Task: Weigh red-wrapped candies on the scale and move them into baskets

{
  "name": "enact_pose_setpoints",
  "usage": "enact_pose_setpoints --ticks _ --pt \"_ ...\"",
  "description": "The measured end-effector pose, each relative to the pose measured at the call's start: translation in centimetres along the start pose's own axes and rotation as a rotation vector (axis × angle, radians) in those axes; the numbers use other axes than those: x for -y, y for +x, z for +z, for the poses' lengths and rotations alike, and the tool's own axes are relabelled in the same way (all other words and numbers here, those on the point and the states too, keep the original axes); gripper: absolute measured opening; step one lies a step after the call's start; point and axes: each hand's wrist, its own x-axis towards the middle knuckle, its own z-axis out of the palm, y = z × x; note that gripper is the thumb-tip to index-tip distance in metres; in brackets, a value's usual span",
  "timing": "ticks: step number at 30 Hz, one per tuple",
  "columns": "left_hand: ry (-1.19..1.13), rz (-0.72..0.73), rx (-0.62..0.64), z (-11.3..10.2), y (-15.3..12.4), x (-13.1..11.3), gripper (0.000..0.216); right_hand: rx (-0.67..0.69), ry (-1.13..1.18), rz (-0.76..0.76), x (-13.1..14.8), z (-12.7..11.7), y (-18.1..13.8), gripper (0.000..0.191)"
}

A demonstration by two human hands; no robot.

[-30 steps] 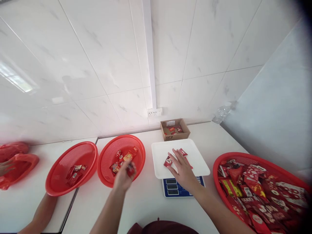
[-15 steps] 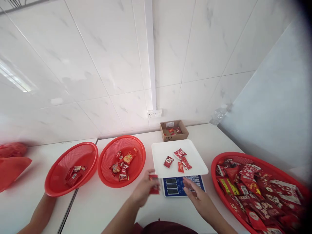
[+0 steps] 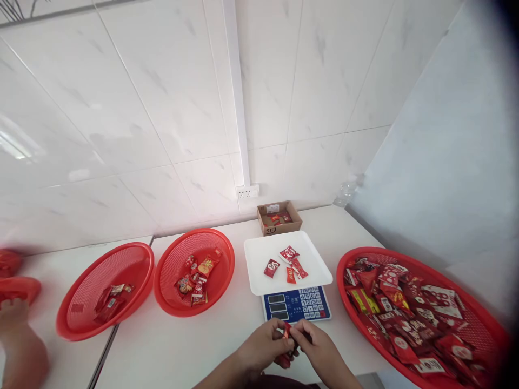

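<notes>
Low in front of my body, just short of the scale, my left hand (image 3: 265,346) is closed around a small red snack packet (image 3: 287,329). My right hand (image 3: 318,346) meets it there, its thumb and fingers pinching the packet's other side. Fingers hide much of the packet, so I cannot tell whether more than one is held. Beyond the hands stands a digital scale (image 3: 294,303) with a blue keypad panel. Its white tray (image 3: 259,243) bears several small red packets (image 3: 290,265).
A big red basket (image 3: 343,270) full of packets stands at right. Two red baskets, one in the middle (image 3: 162,270) and one farther left (image 3: 65,319), hold a few packets. Behind the scale are a cardboard box (image 3: 279,229) and a clear bottle (image 3: 346,193). Another person's arm (image 3: 22,340) reaches in at far left.
My hands were apart on either side of the scale's panel; they have drawn back toward my body and come together on the red packet. The other person's arm has shifted left to a red bag.
</notes>
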Motion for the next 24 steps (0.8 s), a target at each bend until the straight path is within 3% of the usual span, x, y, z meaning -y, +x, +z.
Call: enact_pose_setpoints --ticks 5,10,12,18,21,24 --pt "0.082 0.093 -0.048 -0.3 -0.1 0.3 0.035 -0.038 -0.039 -0.010 -0.1 -0.1 -0.4 0.039" --pt "0.071 0.132 0.009 -0.3 -0.5 0.3 0.037 0.153 0.010 0.028 0.2 0.3 -1.0 0.048" --pt "0.081 0.127 0.017 -0.2 -0.5 0.3 0.039 0.184 0.010 0.038 0.5 0.3 -1.2 0.052" --pt "0.046 0.006 0.036 -0.5 -0.4 0.3 0.052 0.106 0.013 0.000 1.0 0.1 -1.0 0.054" --pt "0.013 -0.006 0.111 -0.6 -0.5 0.1 0.053 0.142 0.051 -0.015 1.5 0.1 -0.9 0.055" --pt "0.014 0.007 0.108 -0.8 -0.6 -0.1 0.052 0.192 0.066 -0.029 2.0 0.1 -0.6 0.054"
